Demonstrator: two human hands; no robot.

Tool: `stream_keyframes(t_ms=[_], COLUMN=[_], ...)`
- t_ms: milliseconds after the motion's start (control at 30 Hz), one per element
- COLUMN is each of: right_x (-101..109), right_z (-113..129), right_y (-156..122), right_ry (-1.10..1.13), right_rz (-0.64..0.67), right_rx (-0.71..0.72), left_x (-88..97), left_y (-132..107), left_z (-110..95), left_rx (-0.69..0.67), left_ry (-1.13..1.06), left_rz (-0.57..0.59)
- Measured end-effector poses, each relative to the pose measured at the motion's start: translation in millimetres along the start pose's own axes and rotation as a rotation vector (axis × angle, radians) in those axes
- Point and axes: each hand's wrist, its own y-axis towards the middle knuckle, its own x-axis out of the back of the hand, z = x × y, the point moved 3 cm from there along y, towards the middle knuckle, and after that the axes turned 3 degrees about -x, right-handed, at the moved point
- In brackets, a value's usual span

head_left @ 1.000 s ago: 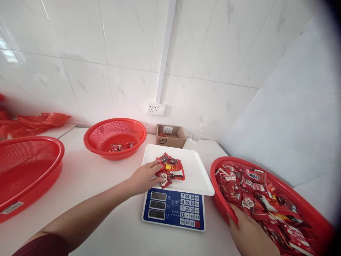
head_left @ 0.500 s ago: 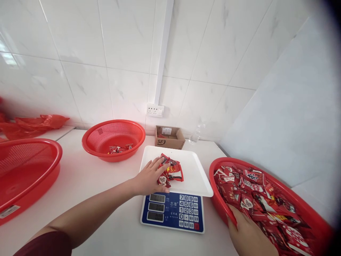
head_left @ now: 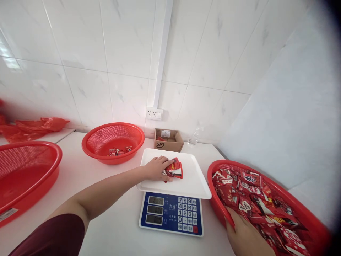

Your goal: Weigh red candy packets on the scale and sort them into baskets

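Observation:
On the white tray (head_left: 197,185) of a digital scale (head_left: 170,213), my left hand (head_left: 157,169) has its fingers curled over several small red snack packets (head_left: 177,170). Part of the packets is hidden under the palm. My right hand (head_left: 245,231) grips the near-left rim of a large red plastic basket (head_left: 218,164), its thumb on the outside. Many red and white snack packets (head_left: 255,202) fill that basket. The scale's display and blue keypad face me.
Behind the scale stand an open cardboard box (head_left: 170,145) and a clear plastic bottle (head_left: 194,137). A red basket (head_left: 87,144) with a few packets is at the back left. Another red basket (head_left: 53,170) sits at far left, near red plastic bags (head_left: 45,124). A socket (head_left: 154,113) is on the wall.
My left hand has drawn its spread fingers in around the packets on the tray. The packets are bunched closer together. My right hand stays on the basket rim.

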Motion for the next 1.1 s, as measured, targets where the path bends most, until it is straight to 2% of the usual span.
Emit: stream_keyframes(t_ms=[67, 233, 267, 300, 367, 467, 533, 600, 667, 767, 1100], right_x=[0.5, 0.0, -0.1, -0.3, -0.7, -0.3, 1.4, 3.8, 6.4, 9.5, 10.1], right_z=[0.3, 0.2, 0.2, 0.2, 0.4, 0.6, 1.9, 3.6, 5.1, 6.6, 8.1], right_y=[-0.2, -0.6, -0.5, -0.3, 0.1, -0.2, -1.3, -2.7, -3.8, -4.4, -4.1], right_ry=[0.004, 0.003, 0.001, -0.002, -0.005, -0.011, -0.016, -0.024, -0.034, -0.037, -0.023], right_rz=[-0.006, -0.034, -0.035, -0.033, -0.019, 0.004, 0.009, 0.017, 0.020, -0.017, 0.010], right_rx=[0.006, 0.020, 0.021, 0.022, 0.022, -0.001, -0.002, -0.004, -0.011, -0.004, -0.021], left_x=[23.3, 112.8, 122.8, 124.2, 105.2, 54.8, 24.1, 6.6, 0.7, -0.8, -1.7], left_y=[-8.9, -47.2, -53.5, -56.0, -50.3, -29.6, -14.2, -1.3, 8.3, 14.9, 14.2], left_z=[3.0, 11.3, 10.8, 8.3, -1.3, -12.9, -12.4, -5.4, 2.0, 6.6, 3.4], left_rx=[-0.007, -0.006, -0.004, 0.014, 0.026, -0.020, -0.051, -0.065, -0.071, -0.087, -0.017], left_ry=[-0.067, -0.238, -0.339, -0.351, -0.307, -0.213, 0.013, 0.204, 0.275, 0.288, 0.245], left_rz=[-0.123, -0.514, -0.649, -0.675, -0.496, -0.177, 0.094, 0.253, 0.278, 0.232, 0.066])
